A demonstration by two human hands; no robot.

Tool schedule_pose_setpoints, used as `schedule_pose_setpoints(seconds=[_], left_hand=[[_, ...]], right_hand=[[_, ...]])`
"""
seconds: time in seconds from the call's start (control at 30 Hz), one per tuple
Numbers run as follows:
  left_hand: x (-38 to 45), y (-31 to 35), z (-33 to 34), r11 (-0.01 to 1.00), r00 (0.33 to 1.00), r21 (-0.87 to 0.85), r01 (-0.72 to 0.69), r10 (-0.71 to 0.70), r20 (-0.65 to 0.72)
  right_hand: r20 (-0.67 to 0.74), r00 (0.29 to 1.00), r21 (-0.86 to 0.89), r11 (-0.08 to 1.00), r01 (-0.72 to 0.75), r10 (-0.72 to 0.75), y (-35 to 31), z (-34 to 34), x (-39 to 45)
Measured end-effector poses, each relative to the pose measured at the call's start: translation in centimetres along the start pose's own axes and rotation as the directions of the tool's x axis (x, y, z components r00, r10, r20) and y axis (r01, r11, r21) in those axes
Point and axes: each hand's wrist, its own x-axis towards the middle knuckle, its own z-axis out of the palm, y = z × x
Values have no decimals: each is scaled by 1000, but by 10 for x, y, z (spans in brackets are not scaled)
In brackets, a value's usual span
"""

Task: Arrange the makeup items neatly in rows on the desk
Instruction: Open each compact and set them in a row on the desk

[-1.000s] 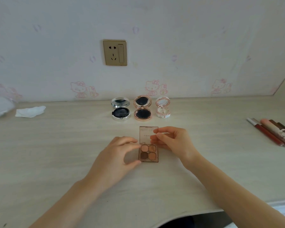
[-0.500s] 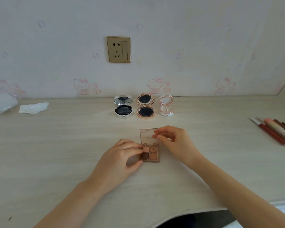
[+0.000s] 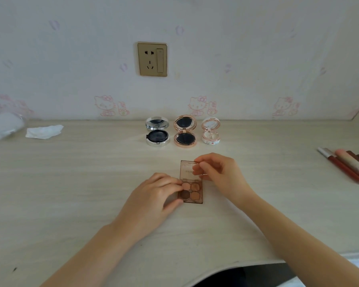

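Slightly more upright than a second ago, the clear lid of the eyeshadow palette (image 3: 191,190) is now tipped up under the right hand (image 3: 220,172), while the palette base has kept its place at the centre of the surface (image 3: 71,183). The lid's right edge is pinched by the right hand, thumb and curled fingers (image 3: 197,165) clamped on it. The base's left edge is gripped by the left hand (image 3: 153,195), fingertips laid over the near-left pans and thumb tucked against the near-left corner. Four pans in peach and brown tones are seen in the base, which lies flat on the surface.

Farther back, close to the wall, three open round compacts are lined up in a row, each with its mirror lid raised: a silver compact (image 3: 157,135) on the left, a rose-gold compact (image 3: 185,134) in the middle, just beside it, and a small pink compact (image 3: 210,134) on the right. All three are well apart from the palette.

At the right edge, a cluster of lip pencils and tubes (image 3: 346,166) is laid side by side, angled toward the near right. At the far left, a crumpled tissue (image 3: 44,131) is seen, and beside it a blurred pale object that cannot be identified. A gold wall socket (image 3: 152,59) is mounted on the wall above the compacts.
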Motion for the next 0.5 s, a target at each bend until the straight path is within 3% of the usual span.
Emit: schedule_pose_setpoints(seconds=[0.17, 0.33, 0.5], left_hand=[[-1, 1, 1, 1000, 1000, -14, 12, -12, 2], [-4, 3, 2, 998, 999, -50, 28, -29, -20], [-4, 4, 3, 999, 1000, -44, 19, -20, -23]], right_hand=[[20, 999, 12, 1000, -28, 27, -2, -4, -2], [-19, 1000, -208, 978, -13, 9, 4, -7, -24], [55, 995, -542, 835, 96, -79, 11, -1, -55]])
